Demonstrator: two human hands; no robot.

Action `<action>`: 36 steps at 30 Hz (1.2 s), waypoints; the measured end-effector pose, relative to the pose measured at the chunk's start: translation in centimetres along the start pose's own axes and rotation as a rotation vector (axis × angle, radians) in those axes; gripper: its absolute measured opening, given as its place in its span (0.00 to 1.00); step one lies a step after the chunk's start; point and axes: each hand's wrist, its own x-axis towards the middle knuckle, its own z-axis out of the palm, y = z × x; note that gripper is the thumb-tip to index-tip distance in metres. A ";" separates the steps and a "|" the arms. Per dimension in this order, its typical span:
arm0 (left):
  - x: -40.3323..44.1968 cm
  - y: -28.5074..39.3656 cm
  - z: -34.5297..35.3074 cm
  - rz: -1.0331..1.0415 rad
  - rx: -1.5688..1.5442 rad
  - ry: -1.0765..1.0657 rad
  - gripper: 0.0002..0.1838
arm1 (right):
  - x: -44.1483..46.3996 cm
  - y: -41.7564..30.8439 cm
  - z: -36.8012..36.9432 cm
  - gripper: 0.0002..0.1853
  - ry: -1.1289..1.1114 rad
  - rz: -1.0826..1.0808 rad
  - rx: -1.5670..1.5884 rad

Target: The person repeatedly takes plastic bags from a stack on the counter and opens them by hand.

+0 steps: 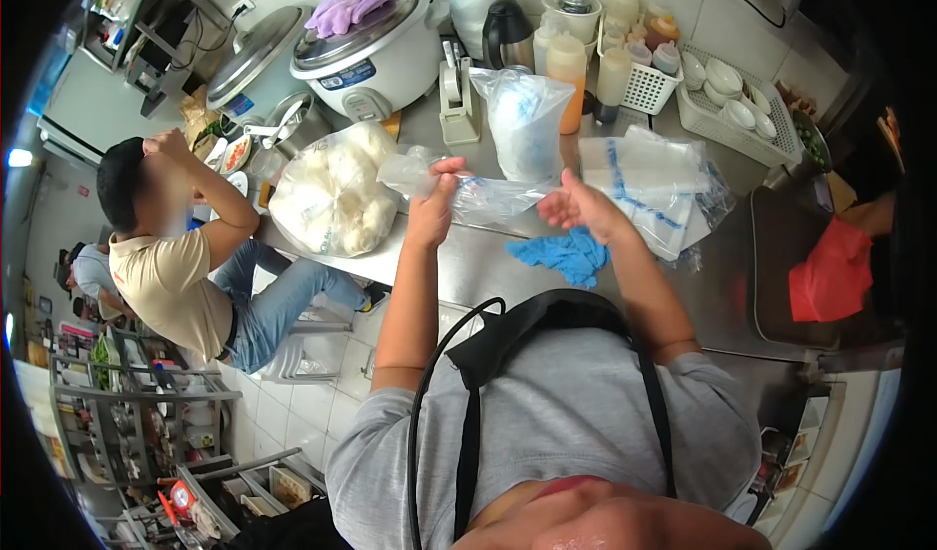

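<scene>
A clear plastic bag [493,199] is stretched sideways in front of me above the steel counter. My left hand [434,203] is closed around its left part, thumb on top. At the bag's right end is my right hand [586,206], thumb raised and fingers loosely apart; whether it touches the plastic is hard to see. Just below that hand lies a crumpled blue cloth [564,255]. Behind the bag stands a clear bag with white and blue contents [527,125]. Flat plastic bags [644,184] are stacked to the right, and a large bag of whitish lumps [337,194] sits left.
Rice cookers [366,52] line the back left, one with purple gloves [351,8] on its lid. Sauce bottles [566,72], a flask [508,35] and a basket of bowls [737,106] stand behind. A person [181,238] sits at left; a red cloth [832,272] is at right.
</scene>
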 end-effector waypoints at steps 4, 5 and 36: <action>-0.1 0.1 0.0 0.065 0.227 -0.145 0.17 | 0.0 0.5 0.9 0.32 -0.140 0.174 0.218; -0.1 0.3 0.1 0.078 0.264 -0.204 0.18 | 0.1 0.4 0.9 0.30 -0.143 0.183 0.246; -0.3 -2.1 4.7 -0.163 0.405 0.083 0.09 | 0.6 1.7 3.3 0.09 0.254 -0.324 0.488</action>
